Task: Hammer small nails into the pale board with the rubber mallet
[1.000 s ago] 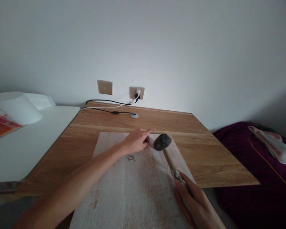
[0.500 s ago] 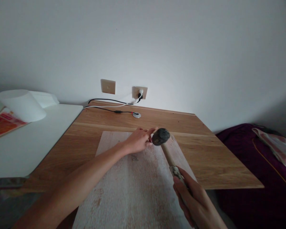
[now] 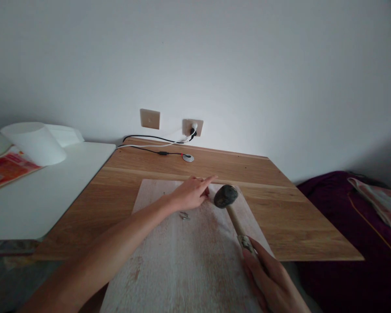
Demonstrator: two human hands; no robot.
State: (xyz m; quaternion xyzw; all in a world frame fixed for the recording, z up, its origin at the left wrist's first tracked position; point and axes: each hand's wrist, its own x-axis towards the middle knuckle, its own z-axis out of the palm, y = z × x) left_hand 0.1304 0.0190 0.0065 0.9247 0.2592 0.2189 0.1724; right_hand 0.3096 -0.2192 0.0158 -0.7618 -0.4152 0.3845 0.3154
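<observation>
A pale whitewashed board [image 3: 189,261] lies on a wooden table [image 3: 296,221]. My left hand [image 3: 190,194] rests near the board's far edge, fingers pinched on something small I cannot make out, forefinger pointing out. My right hand [image 3: 272,282] grips the wooden handle of a hammer [image 3: 230,204]. The hammer's dark head hovers just right of my left fingertips. A few loose nails [image 3: 184,215] lie on the board beside my left wrist.
Black and white cables [image 3: 156,145] run from a wall socket [image 3: 192,127] across the table's back. A white table [image 3: 42,191] at left carries a white lampshade-like cone [image 3: 35,143] and a red printed sheet [image 3: 6,167]. A purple-covered bed [image 3: 355,234] stands at right.
The hammer head swung in against my left fingertips half a second ago and has now drawn back to the right and down. My left hand stayed put.
</observation>
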